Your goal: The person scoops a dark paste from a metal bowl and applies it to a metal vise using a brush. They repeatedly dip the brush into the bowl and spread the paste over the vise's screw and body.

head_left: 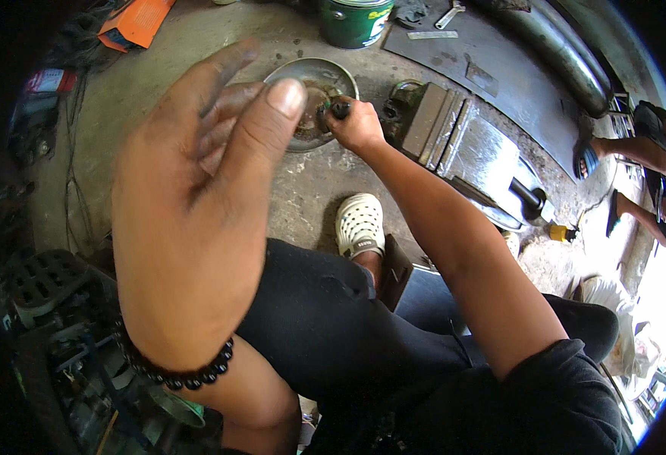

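Close up on the left side, my left hand (196, 189) is raised, its back and thumb toward me. The fingers are half bent and apart, with dark smudges on them and nothing visible between them. My right hand (359, 125) reaches out over a round metal basin (314, 142). It is closed on a small dark part with a round black end (340, 110), whose kind I cannot make out. The basin has a brownish wet-looking bottom, partly hidden behind my left thumb.
A bench vise (477, 144) stands right of my right forearm. Beyond it lies a dark metal sheet (454, 64) with a wrench (450, 15). A green bucket (354, 23) stands at the back, an orange box (134, 24) far left. Other people's feet (587, 159) are at the right.
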